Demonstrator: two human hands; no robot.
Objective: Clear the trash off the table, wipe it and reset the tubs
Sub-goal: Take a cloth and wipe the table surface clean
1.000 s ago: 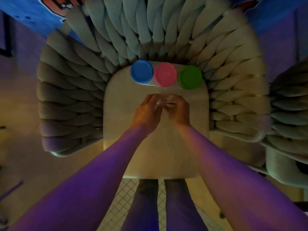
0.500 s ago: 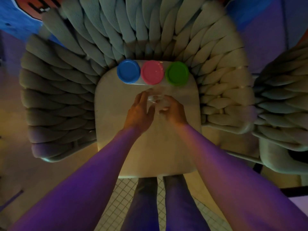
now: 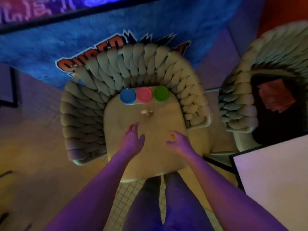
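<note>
Three lidded tubs (image 3: 144, 97) in a row, contents hidden, hands (image 3: 154, 140) apart, empty

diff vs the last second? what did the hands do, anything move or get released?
Both hands let go of the small clear object and drew back toward the person: the left hand is now open and flat, the right hand loosely curled and empty. The object sits alone on the seat surface, just in front of the tubs. The blue tub, pink tub and green tub keep their row.
</note>
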